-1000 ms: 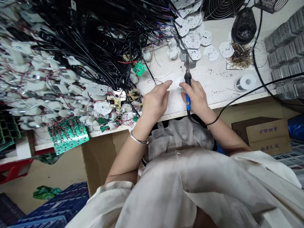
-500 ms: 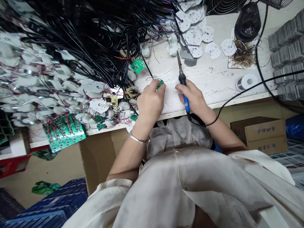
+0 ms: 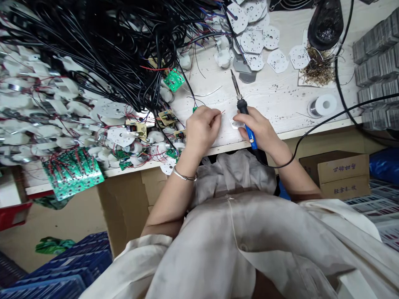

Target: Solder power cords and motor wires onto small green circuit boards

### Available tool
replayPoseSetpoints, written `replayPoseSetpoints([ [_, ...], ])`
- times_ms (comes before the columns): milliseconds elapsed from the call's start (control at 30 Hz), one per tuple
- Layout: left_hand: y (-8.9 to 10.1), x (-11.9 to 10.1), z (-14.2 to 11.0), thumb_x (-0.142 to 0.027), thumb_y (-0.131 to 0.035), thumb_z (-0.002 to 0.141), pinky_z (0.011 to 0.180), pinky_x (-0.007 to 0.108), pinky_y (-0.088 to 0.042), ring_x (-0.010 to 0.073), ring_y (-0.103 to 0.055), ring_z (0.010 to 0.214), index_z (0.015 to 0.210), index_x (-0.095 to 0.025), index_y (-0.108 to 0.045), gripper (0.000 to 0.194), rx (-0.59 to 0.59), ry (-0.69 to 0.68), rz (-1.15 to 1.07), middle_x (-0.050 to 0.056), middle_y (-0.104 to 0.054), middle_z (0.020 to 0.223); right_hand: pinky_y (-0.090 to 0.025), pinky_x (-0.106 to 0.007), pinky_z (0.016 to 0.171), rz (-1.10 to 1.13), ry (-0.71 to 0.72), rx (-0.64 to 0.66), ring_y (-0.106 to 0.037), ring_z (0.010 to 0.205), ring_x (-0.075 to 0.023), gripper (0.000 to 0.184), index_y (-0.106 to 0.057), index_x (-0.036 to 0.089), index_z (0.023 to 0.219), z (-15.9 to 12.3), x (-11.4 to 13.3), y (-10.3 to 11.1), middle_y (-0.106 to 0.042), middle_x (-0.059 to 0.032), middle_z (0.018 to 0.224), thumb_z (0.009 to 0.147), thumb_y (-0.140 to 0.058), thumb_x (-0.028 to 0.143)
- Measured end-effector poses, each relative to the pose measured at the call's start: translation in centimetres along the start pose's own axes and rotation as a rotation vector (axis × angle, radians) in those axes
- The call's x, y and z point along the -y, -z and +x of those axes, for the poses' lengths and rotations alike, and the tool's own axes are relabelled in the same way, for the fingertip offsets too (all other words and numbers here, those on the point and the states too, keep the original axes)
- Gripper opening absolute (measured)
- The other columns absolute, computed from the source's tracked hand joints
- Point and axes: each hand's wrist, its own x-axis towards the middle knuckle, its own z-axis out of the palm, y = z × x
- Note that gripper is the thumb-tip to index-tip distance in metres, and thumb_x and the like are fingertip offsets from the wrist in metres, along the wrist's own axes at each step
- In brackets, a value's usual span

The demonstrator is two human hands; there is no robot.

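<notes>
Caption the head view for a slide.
Left hand holds a small green circuit board; right hand grips a blue-handled soldering iron above a white wooden workbench.

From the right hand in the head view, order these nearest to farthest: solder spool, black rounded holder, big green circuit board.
From the right hand:
1. Solder spool, on the bench, to its right.
2. Black rounded holder, top right corner.
3. Big green circuit board, far left.
</notes>
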Motion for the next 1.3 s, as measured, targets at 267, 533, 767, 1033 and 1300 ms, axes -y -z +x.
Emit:
replayPoseSetpoints([
  [267, -1.8, -0.7, -0.7, -0.027, -0.051, 0.096, 0.075, 0.032, -0.050, 0.0210, -0.065, 0.086, 0.094, -0.020, -0.071, 0.020, -0.002, -0.008, 0.105, 0.007, -0.067, 0.091, -0.059, -0.034, 0.098, 0.001, -0.013, -0.080, -0.069, 0.113, -0.0182, 0.028, -0.064, 0.025, 0.121, 0.0, 0.2, 0.0, -0.071, -0.0074, 0.117, 0.103, -0.044, 0.032],
  [533, -2.8, -0.2, -0.6, -0.021, -0.053, 0.092, 0.074, 0.026, -0.054, 0.0144, -0.067, 0.077, 0.086, -0.021, -0.063, 0.011, -0.137, -0.141, -0.086, 0.003, -0.075, 0.093, -0.061, -0.038, 0.073, -0.072, -0.316, -0.844, -0.070, 0.072, -0.0175, 0.054, -0.063, 0.021, 0.126, -4.0, -2.6, 1.4, -0.069, -0.0052, 0.085, 0.104, -0.031, 0.058],
  [767, -3.3, 0.1, -0.3, -0.016, -0.058, 0.091, 0.069, 0.024, -0.053, 0.0126, -0.068, 0.069, 0.088, -0.018, -0.066, 0.008, -0.235, -0.271, -0.105, 0.005, -0.078, 0.096, -0.054, -0.032, 0.054, -0.047, -0.539, -1.106, -0.055, 0.046, -0.0124, 0.048, -0.067, 0.018, 0.106, -3.3, -3.2, 2.2, -0.053, 0.0050, 0.057, 0.099, -0.046, 0.060],
  [1033, -3.2, 0.3, -0.5, -0.019, -0.054, 0.093, 0.079, 0.026, -0.057, 0.0185, -0.076, 0.093, 0.087, -0.019, -0.066, 0.013, -0.150, -0.239, -0.063, 0.006, -0.080, 0.101, -0.052, -0.031, 0.053, 0.025, -0.589, -1.126, -0.055, 0.044, -0.0118, 0.052, -0.067, 0.016, 0.107, -3.1, -3.2, 2.2, -0.051, 0.0054, 0.057, 0.098, -0.047, 0.064],
  [1300, -3.1, 0.3, -0.5, -0.024, -0.053, 0.096, 0.077, 0.028, -0.056, 0.0182, -0.075, 0.089, 0.094, -0.018, -0.069, 0.017, -0.112, -0.156, -0.080, 0.006, -0.079, 0.102, -0.052, -0.030, 0.055, 0.043, -0.605, -1.074, -0.056, 0.048, -0.0111, 0.048, -0.067, 0.018, 0.109, -3.3, -3.6, 2.1, -0.054, 0.0048, 0.059, 0.098, -0.048, 0.062],
])
